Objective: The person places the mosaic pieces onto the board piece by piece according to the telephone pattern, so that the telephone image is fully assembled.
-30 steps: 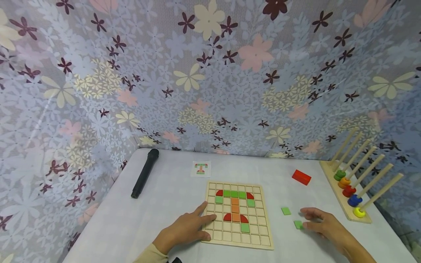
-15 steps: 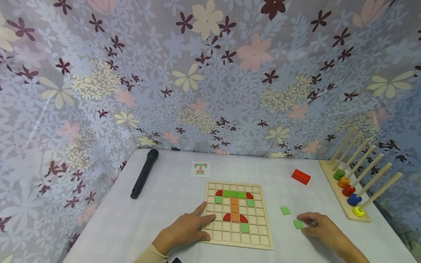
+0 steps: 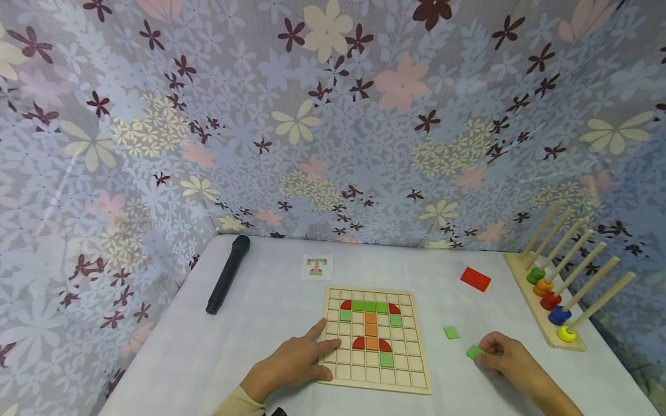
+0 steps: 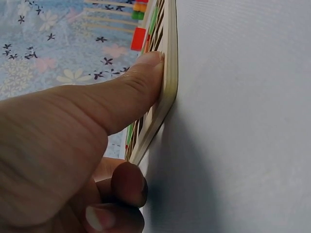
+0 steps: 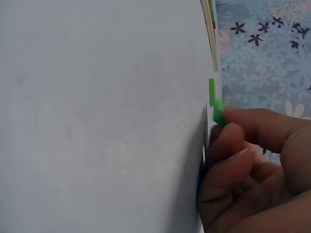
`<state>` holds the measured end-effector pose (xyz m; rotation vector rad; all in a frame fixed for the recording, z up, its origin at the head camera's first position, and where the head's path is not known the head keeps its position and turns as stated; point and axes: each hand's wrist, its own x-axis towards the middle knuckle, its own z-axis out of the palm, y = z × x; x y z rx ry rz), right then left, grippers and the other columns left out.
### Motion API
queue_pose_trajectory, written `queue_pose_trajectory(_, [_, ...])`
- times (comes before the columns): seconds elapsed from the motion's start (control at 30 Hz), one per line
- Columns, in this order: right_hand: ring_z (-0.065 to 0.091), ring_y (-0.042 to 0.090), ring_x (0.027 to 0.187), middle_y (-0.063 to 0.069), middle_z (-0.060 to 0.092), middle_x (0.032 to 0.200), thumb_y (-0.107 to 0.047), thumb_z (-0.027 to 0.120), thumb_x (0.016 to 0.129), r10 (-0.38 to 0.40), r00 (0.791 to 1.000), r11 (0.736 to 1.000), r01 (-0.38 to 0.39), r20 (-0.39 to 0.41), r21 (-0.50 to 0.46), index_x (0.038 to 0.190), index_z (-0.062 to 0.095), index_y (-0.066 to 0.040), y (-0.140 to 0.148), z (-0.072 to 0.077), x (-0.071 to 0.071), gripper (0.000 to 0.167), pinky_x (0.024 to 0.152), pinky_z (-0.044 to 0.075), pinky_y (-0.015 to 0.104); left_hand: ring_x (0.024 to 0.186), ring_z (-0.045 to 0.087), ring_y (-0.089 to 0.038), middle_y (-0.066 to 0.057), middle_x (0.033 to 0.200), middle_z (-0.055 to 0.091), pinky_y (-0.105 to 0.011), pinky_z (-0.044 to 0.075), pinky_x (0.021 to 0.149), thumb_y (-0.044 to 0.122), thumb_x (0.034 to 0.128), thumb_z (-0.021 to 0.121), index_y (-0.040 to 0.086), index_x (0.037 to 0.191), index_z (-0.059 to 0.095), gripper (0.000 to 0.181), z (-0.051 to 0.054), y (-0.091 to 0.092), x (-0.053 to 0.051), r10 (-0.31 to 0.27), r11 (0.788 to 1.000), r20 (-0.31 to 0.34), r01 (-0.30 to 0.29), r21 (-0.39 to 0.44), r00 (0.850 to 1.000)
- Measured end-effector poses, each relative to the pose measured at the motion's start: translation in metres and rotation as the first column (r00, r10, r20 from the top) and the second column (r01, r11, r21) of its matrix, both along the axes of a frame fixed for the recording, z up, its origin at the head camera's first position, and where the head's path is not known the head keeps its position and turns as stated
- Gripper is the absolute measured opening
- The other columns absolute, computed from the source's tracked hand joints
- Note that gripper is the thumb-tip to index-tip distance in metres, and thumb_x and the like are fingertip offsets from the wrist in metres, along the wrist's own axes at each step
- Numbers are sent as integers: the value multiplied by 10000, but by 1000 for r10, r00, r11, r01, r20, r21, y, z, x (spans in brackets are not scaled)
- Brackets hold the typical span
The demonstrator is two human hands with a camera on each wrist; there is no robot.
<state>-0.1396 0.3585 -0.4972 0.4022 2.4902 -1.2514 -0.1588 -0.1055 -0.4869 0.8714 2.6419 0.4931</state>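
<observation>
On the wooden grid board (image 3: 395,378) my left hand (image 3: 291,361) rests at the left edge, fingers spread. In the left wrist view its thumb (image 4: 131,90) presses the board's top near a corner, while other fingers curl beside the edge. Red, green and orange tiles form a pattern in the board's cells. To the right of the board, my right hand (image 3: 512,361) pinches a green square tile (image 3: 474,351) between thumb and fingers, also seen in the right wrist view as a green tile (image 5: 219,112). Another green tile (image 3: 451,333) lies on the table nearby.
A small pattern card (image 3: 316,267) lies behind the board. A black microphone (image 3: 228,274) lies at the left. Farther right are a red block (image 3: 476,279) and a wooden peg stand (image 3: 564,341) with coloured rings. Patterned fabric (image 3: 312,144) hangs behind the table.
My right fingers have closed on the nearer green tile and tilted it, shifting it slightly. My left hand stays on the board.
</observation>
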Motion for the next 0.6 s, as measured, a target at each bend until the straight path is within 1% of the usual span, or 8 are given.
queue_pose_trajectory(0.13, [521,225,716,71,527,808,-130,606,972,-50,999,995,50,-2,-89,1362,483,7,1,2,2,431,602,469,329,1160,668,-316,-156,1659,269,-566,481,985,547,854,702,335,1500,517,704,0,0,0,-2,1000,-3,2,-2,1000])
queue_pose_trajectory(0.2, [516,232,716,80,524,811,-127,568,993,-65,998,990,64,-3,-124,1423,461,3,0,3,2,462,604,474,329,1153,671,-316,-157,1657,272,-569,479,987,548,855,701,331,1500,517,706,1,0,0,-3,1000,-6,3,-3,1000])
queue_pose_trajectory(0.3, [528,230,727,77,533,843,-171,596,1006,-99,995,980,97,-5,-175,1424,484,7,0,6,2,468,612,486,319,1143,675,-313,-156,1656,277,-563,483,983,547,854,703,330,1500,517,707,1,0,0,-2,1000,-7,2,-6,1000])
queue_pose_trajectory(0.47, [561,188,733,48,555,895,-259,707,964,-142,990,952,130,-22,-277,1455,451,21,-6,14,3,620,628,507,291,1172,664,-297,-152,1656,280,-553,489,981,541,857,705,345,1500,515,698,-2,1,-1,3,1000,-4,-3,-11,1000])
queue_pose_trajectory(0.6, [579,165,717,42,588,891,-269,740,940,-138,989,938,113,-55,-328,1460,444,21,-16,21,2,665,625,526,292,1205,649,-285,-149,1658,277,-548,489,987,539,860,701,354,1502,510,695,-3,1,-1,5,1000,-4,-5,-17,1000])
